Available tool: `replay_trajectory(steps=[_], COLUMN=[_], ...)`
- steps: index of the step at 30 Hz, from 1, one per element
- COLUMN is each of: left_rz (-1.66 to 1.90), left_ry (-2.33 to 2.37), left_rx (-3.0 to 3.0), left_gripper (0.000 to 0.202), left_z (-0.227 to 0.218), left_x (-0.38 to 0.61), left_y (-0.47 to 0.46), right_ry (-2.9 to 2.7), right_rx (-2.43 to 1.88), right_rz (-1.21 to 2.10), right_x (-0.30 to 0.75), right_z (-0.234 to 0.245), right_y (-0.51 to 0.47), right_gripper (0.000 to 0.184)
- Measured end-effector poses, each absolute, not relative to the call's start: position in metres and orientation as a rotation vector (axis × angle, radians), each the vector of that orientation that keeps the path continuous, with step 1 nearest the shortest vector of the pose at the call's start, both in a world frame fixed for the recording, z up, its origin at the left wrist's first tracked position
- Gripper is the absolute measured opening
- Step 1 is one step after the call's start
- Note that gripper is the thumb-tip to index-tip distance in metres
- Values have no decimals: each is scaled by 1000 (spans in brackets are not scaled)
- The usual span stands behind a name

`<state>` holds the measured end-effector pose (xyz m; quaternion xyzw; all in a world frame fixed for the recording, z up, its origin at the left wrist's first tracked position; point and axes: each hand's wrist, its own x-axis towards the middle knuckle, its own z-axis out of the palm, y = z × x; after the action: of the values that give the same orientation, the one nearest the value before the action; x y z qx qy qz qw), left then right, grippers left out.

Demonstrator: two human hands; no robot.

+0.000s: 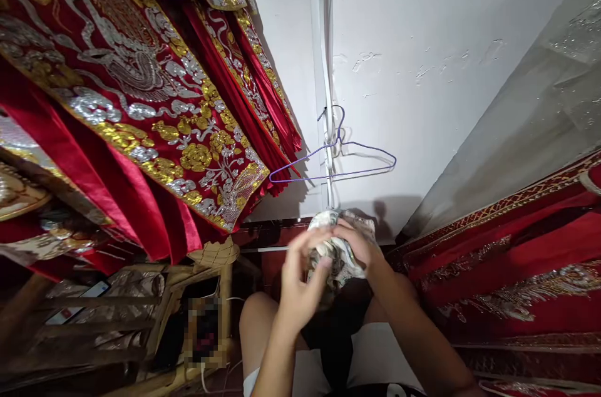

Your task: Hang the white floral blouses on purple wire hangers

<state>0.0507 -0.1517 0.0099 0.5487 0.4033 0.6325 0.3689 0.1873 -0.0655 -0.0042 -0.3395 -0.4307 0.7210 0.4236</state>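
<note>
Both my hands meet in front of me over my knees, around a small bundle of white cloth with a dark printed pattern [339,253]. My right hand [361,245] grips the bundle from the right, fingers wrapped on it. My left hand [300,281] is blurred by motion; its fingers curl against the cloth's left side. Part of the bundle is hidden behind the fingers.
Red garments with gold and silver embroidery [141,103] hang at the left. A purple wire hanger [335,162] hangs on the white wall ahead. More red embroidered cloth [516,272] lies at the right. A wooden rack with cluttered items [117,322] stands at lower left.
</note>
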Motion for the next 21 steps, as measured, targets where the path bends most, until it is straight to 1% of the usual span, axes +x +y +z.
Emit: replay_trajectory(steps=[1,2,3,5,6,8,10,11,12,14,15,16,17,19,21], left_rz=[1759,1806,1740,1352,1110,728,565,538,527,501,474,447,434,484,635], left_ry=[1059,1074,1075,1060,1053,1093,1226,1306,1387,1538,1604,1663,1715,1805,1857], left_rx=[1322,1302,1362,1585,1692,1869,1996,2036,2057,2061,2048,2027,1995,1899,1776], left_gripper=[50,52,48,27,28,44,47,45,43,36,33,29,28,29,31], left_z=[10,10,10,10,9,7,6,7,8,10,10,9,7,2,-1], left_x=[43,36,28,14,8,-3,-16,-23,-31,-47,-54,-59,-64,-70,-73], left_y=[-148,-143,-137,-126,-121,-114,-110,-109,-109,-109,-110,-110,-111,-110,-106], right_ry=[-1198,-1324,-1482,-1870,-2033,-2217,-2192,-2141,-2094,-2034,-2016,-2010,-2012,-2029,-2023], right_rx=[-815,-761,-699,-596,-589,-726,-962,-1074,-1174,-1306,-1340,-1357,-1363,-1373,-1403], right_rz=[1856,1956,2045,2059,1947,1506,998,812,697,627,621,615,602,554,514], right_x=[186,186,188,197,203,216,226,229,231,231,231,230,229,230,236], right_z=[5,15,25,44,51,58,55,50,44,30,22,15,9,-1,-9], right_y=[-64,-62,-61,-57,-54,-46,-31,-21,-10,15,26,36,45,55,57], right_gripper=[14,12,11,9,11,14,12,13,21,47,57,63,64,60,54])
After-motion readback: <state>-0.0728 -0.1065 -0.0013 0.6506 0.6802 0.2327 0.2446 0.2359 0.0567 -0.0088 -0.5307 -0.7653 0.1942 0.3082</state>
